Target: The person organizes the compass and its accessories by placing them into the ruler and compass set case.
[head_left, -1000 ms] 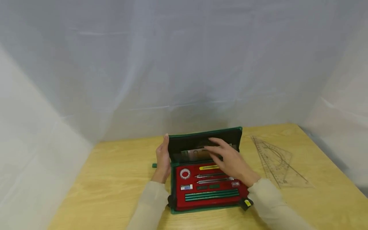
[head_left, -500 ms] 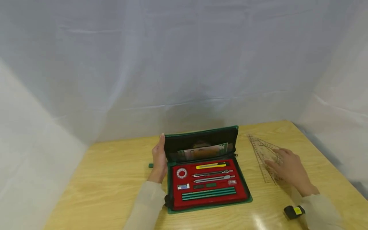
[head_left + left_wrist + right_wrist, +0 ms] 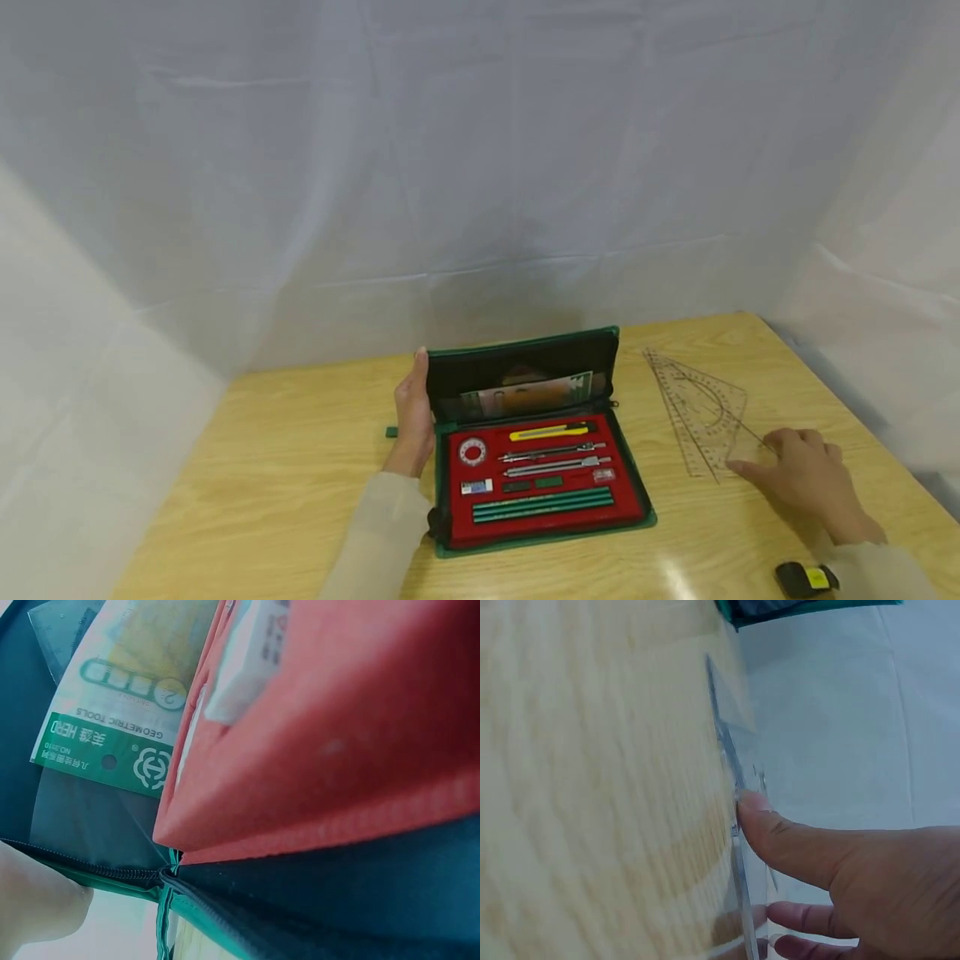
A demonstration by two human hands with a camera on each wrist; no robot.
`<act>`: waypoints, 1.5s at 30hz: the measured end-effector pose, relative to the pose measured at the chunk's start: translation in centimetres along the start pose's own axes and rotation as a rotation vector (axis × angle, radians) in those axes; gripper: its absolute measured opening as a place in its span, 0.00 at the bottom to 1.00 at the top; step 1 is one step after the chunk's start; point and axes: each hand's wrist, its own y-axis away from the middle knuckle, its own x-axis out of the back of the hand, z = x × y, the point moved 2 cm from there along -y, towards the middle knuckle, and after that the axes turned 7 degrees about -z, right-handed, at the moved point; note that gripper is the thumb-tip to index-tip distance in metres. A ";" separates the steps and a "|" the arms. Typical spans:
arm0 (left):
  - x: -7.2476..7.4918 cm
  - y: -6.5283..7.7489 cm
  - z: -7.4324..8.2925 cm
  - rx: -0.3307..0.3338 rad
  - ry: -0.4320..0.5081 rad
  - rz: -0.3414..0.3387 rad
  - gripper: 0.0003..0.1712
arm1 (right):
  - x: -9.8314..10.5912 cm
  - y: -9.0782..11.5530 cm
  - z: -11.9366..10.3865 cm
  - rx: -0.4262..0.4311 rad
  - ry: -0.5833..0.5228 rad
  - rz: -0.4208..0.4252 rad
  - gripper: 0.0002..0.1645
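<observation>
An open green zip case (image 3: 628, 500) with a red insert stands in the middle of the table. Its raised lid (image 3: 480, 367) is held at the left edge by my left hand (image 3: 412, 412), thumb on the rim. In the left wrist view a packet (image 3: 112, 735) marked "Geometric Tools" lies inside the lid. To the case's right, clear set squares (image 3: 693, 408) overlap on the tabletop. My right hand (image 3: 806, 475) pinches their near right corner; in the right wrist view the thumb (image 3: 780, 840) meets the edge, with fingertips beyond it.
Seated in the insert are a yellow cutter (image 3: 551, 431), compasses (image 3: 551, 467), a white ring (image 3: 472, 452), an eraser (image 3: 476, 487), a sharpener (image 3: 603, 475) and green pencils (image 3: 540, 506). White cloth (image 3: 480, 167) hangs behind the wooden table (image 3: 300, 467).
My right hand has left the case lid, crossed to the set squares and shifted to their near right corner. The left hand keeps hold of the lid.
</observation>
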 end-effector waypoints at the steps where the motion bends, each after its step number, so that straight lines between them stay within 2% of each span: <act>1: 0.0 0.0 0.0 0.002 0.001 0.000 0.30 | 0.1 0.0 0.1 -0.008 -0.006 -0.001 0.55; 9: 0.2 0.2 0.0 0.039 -0.020 -0.002 0.29 | 0.7 -0.9 0.8 -0.068 -0.008 -0.074 0.57; 16: 0.2 0.3 0.1 0.042 -0.027 -0.003 0.29 | 0.9 -1.6 1.1 -0.021 -0.006 -0.099 0.55; 21: 0.3 0.3 0.1 0.041 -0.029 0.004 0.29 | 1.1 -1.6 1.0 -0.025 -0.013 -0.126 0.55; 24: 0.3 0.3 0.0 0.041 -0.029 0.007 0.29 | 1.2 -1.5 1.0 -0.032 -0.064 -0.147 0.54; 27: 0.3 0.2 -0.1 0.036 -0.027 0.006 0.29 | 1.4 -1.2 1.1 -0.037 -0.159 -0.124 0.50; 30: 0.3 0.2 -0.1 0.027 -0.021 0.000 0.29 | 1.5 -1.0 1.0 -0.034 -0.208 -0.099 0.51; 33: 0.5 -0.1 -0.3 0.029 -0.015 0.001 0.30 | 1.5 -1.3 0.8 0.001 -0.153 -0.096 0.52; 37: 1.2 -0.9 -1.6 0.036 -0.005 0.009 0.30 | 1.5 -2.4 0.3 0.027 -0.084 -0.089 0.50; 39: 1.5 -1.4 -2.4 0.037 0.003 0.017 0.30 | 1.6 -3.1 0.0 0.013 -0.069 -0.096 0.53; 42: 1.5 -1.5 -2.8 0.031 0.014 0.025 0.30 | 1.8 -4.1 -0.4 -0.035 -0.067 -0.114 0.56; 45: 1.4 -1.4 -3.0 0.032 0.018 0.032 0.30 | 1.9 -5.0 -0.8 -0.080 -0.078 -0.131 0.49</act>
